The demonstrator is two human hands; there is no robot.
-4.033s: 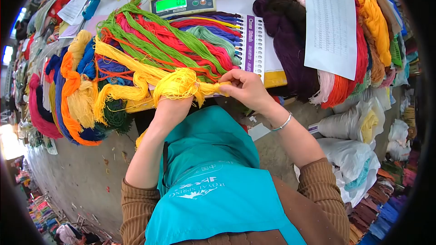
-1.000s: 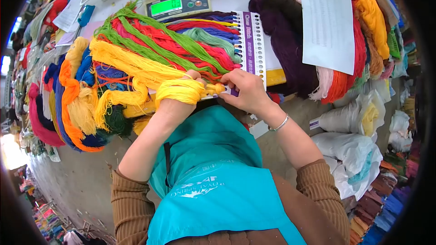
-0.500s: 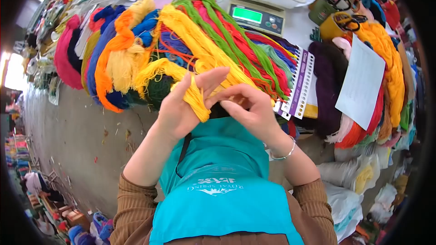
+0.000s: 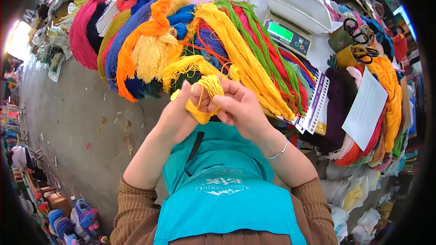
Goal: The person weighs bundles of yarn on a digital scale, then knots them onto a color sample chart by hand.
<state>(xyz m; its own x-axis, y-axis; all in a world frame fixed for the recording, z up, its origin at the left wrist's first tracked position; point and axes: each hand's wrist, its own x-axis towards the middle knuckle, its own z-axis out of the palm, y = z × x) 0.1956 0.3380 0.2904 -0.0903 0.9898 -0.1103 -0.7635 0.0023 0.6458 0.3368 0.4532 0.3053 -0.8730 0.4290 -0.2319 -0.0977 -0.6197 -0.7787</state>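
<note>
A looped bundle of yellow yarn [image 4: 210, 86] is wound around the fingers of my left hand [image 4: 179, 113], in front of the apron. My right hand [image 4: 240, 109] meets it from the right, fingers curled and pinched on the yellow strands. A loose tail of the yarn runs from my hands up onto the table's front edge. Just beyond, a long yellow skein [image 4: 245, 59] lies beside green skeins [image 4: 256, 41] and red ones. Orange yarn [image 4: 127, 59] and cream yarn [image 4: 154, 56] hang over the edge at the left.
A scale [image 4: 288, 34] with a lit green display stands behind the skeins, near a white tray [image 4: 299, 4]. To the right are scissors in holders [image 4: 347, 56], a paper sheet [image 4: 365, 109] on hanging yarn and a purple punched card [image 4: 313, 102]. Plastic bags lie lower right.
The yellow yarn has gone from lying across my left palm to looping round its fingers. My right hand's fingers have closed in on it. The view has shifted, moving the table items rightward.
</note>
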